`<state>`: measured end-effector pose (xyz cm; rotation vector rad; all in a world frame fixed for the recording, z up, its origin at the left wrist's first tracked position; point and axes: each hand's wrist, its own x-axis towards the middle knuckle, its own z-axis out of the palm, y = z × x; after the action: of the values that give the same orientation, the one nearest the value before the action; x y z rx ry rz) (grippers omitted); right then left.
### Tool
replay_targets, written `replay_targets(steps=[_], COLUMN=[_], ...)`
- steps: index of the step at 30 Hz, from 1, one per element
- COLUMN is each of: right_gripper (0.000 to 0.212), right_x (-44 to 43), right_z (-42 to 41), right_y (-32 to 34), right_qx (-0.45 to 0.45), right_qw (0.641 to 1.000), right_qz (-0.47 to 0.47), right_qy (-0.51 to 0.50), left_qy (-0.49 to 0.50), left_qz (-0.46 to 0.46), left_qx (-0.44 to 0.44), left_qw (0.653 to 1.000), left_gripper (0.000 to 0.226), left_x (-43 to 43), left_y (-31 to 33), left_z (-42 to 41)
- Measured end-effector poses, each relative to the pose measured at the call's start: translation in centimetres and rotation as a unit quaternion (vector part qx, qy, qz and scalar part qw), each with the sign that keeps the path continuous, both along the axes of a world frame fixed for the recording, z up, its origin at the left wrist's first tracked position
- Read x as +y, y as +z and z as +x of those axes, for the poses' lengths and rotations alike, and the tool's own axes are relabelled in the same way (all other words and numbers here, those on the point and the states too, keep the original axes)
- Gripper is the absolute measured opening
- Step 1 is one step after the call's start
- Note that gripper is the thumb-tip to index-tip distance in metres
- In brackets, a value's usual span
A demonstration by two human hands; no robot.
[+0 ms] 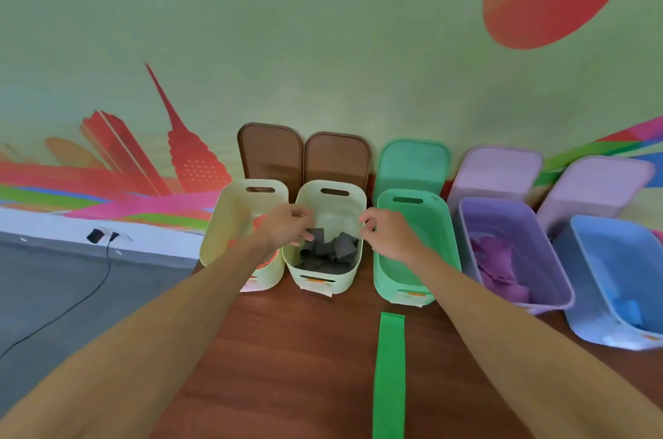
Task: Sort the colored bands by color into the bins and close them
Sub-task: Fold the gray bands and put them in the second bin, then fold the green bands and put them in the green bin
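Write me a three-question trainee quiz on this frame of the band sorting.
1. Multiple choice: which band lies on the table outside the bins? A) grey B) green C) purple
2. True or false: the green lid sits on the green bin.
3. Fill in: the left hand and right hand are above the pale bin holding ___ bands.
Key: 1 B, the green band; 2 false, it stands behind the bin; 3 grey bands.
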<state>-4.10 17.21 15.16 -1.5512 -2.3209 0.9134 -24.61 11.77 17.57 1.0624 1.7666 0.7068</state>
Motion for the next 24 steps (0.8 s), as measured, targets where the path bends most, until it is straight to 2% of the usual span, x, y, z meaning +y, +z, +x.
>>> replay_targets(steps=[11,18,24], right_gripper=[0.022,0.023,0.016], right_x=[-6.6,-14.9,-15.8], right_z=[4.3,8.9,12.6], right_y=[-1.8,-7.2,-10.1], right_qx=[-0.012,0.003,-0.023], right_qw=[0.999,0.986,0.974], right_qz=[-0.053,-0.110,-0.136], right_qy=[-0.003,-0.123,-0.178], left_qy=[-0.051,-0.123,-0.201], left_qz=[0.019,-0.029,-0.050], left_qx=[-0.033,-0.077,-0.008], left_qw=[0.998,0.989,0.978], left_gripper=[0.018,0.019,0.020], left_x=[-7.3,-11.3,-11.6], left_y=[-2.2,-7.3,-11.0], left_z=[1.4,5.5,8.7])
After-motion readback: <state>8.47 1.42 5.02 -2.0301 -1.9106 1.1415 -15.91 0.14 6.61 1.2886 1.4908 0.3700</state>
